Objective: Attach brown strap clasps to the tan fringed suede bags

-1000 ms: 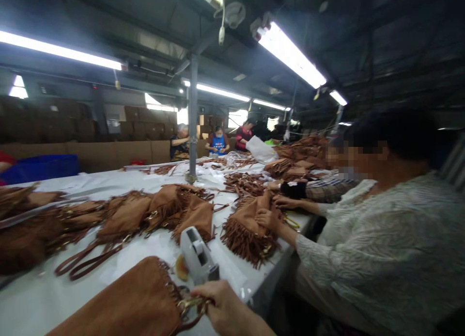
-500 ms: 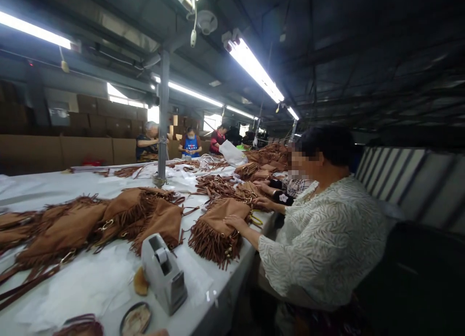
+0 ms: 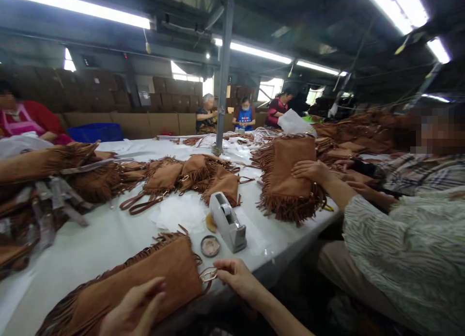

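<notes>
A brown fringed bag (image 3: 160,273) lies on the table right in front of me, its fringe toward the left and the far side. At its right end a gold metal clasp (image 3: 208,275) hangs from a thin brown loop. The thumb and fingers of my right hand (image 3: 238,280) are closed in a pinch on that clasp. My left hand (image 3: 134,307) is over the near part of the bag, slightly blurred, fingers apart and nothing in them. Whether its palm touches the bag I cannot tell.
Beyond the bag stand a grey tape dispenser (image 3: 227,222) and a small round dish (image 3: 210,246). More fringed bags (image 3: 165,176) lie across the white table (image 3: 109,229). To the right, a co-worker's hand (image 3: 312,171) rests on another bag. A metal post (image 3: 223,74) rises mid-table.
My view has swung left and down, bringing the near bag and both my hands into sight. The co-worker's bag now stands raised rather than lying flat.
</notes>
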